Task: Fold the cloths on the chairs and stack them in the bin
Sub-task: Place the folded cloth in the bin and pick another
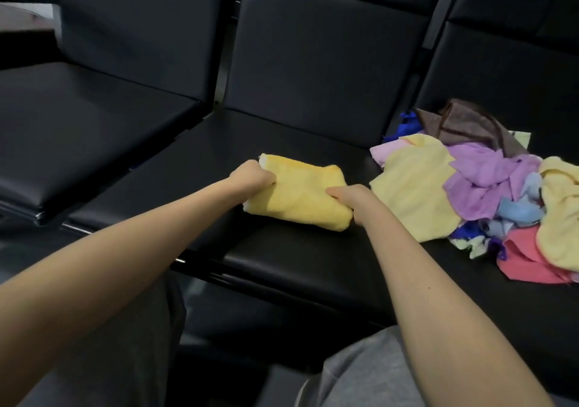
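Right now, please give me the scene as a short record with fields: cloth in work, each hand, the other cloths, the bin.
cloth in work: yellow cloth, folded, lying on the middle chair seat
left hand: grips its left edge
right hand: grips its right side
other cloths: loose pile to the right of it, unfolded
bin: not in view

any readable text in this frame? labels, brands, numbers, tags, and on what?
None: no text can be read anywhere in the head view.
The folded yellow cloth, gripped by the left hand and the right hand, shows no tag or print.
The pile of cloths is plain.
The black chairs carry no label or number.
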Available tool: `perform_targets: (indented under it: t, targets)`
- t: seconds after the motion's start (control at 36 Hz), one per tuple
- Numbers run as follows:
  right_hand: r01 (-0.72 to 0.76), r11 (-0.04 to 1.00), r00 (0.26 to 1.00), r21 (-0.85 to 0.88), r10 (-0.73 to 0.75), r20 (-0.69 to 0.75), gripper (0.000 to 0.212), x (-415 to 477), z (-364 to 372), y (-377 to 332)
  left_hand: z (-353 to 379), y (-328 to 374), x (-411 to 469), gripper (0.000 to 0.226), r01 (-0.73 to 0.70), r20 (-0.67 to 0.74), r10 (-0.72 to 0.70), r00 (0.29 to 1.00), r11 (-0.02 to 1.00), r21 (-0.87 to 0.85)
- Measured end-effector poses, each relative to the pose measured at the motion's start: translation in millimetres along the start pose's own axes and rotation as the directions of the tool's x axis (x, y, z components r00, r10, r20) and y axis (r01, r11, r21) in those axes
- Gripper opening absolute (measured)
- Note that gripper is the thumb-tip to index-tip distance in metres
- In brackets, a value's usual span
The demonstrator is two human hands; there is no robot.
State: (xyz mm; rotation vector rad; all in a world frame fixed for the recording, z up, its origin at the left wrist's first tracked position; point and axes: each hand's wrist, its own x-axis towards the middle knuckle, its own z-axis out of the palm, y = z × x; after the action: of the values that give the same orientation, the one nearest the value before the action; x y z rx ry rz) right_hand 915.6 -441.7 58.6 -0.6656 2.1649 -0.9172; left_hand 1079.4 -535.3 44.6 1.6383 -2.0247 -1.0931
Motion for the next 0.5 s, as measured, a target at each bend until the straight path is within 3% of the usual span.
perform_targets:
  t: [0.14,0.25,0.39,0.5]
  targets:
    - [-0.121,0.993,0.990,-0.012,0.122,0.065,0.053,-2.4,-4.2,-11.5,-4.3,-5.7,4.2,0.026,0.023,-0.025,-0.023,0.999,1.000,0.004]
    - [-0.129,0.982,0.983,-0.138,0.145,0.115,0.047,-4.7,-6.9,-11.2,-4.9,-5.1,5.3,0.024,0.035,0.005,-0.035,0.999,0.998,-0.049]
    - [-0.037,0.967,0.998,-0.253,0.047,0.034,0.055,-8.6,-0.5,-7.8,5.6,-10.1,3.5,0.022,-0.098,-0.093,0.124,0.988,0.964,0.249]
    - [0.056,0.871,0.997,-0.489,-0.075,-0.020,0.042,-10.7,5.3,-11.1,13.1,-10.1,0.2,0.035,-0.171,-0.127,0.234,0.964,0.910,0.378]
